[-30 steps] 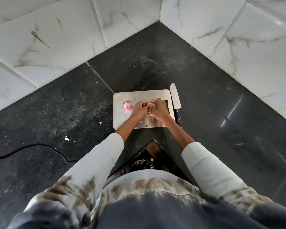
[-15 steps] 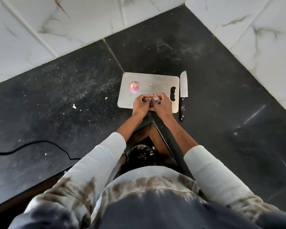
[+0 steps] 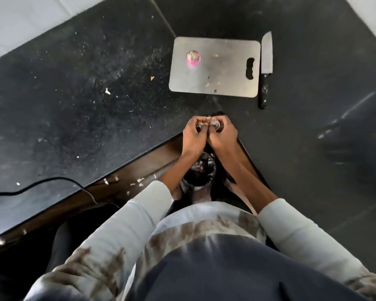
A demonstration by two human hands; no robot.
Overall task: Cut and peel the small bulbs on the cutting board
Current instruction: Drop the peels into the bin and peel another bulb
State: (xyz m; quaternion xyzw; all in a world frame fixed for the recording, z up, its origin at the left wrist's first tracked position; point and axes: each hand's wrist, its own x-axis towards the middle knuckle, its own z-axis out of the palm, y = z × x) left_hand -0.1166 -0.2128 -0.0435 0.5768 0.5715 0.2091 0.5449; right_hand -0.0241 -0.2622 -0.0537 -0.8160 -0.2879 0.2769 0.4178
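Observation:
A steel cutting board [image 3: 226, 68] lies on the black counter. On its left part sits a small pink bulb [image 3: 193, 58] with its cut top up. My left hand [image 3: 193, 137] and my right hand [image 3: 223, 136] are pressed together near the counter's inner corner, off the board, above a dark bin [image 3: 201, 172]. Between their fingertips they hold a second small bulb [image 3: 214, 122], with scraps of skin at my left fingers. A knife [image 3: 266, 64] with a black handle lies on the counter along the board's right edge.
Bits of peel lie on the board and on the dusty counter [image 3: 85, 94]. A black cable [image 3: 41, 187] runs over the counter's front left. Peel scraps lie on the wooden ledge [image 3: 126, 183] under the counter edge. White marble tiles [image 3: 20, 22] back the counter.
Both hands have come back from the cutting board toward me with the bulb, and now hang over the bin at the counter's corner. The pink bulb and the knife stay put.

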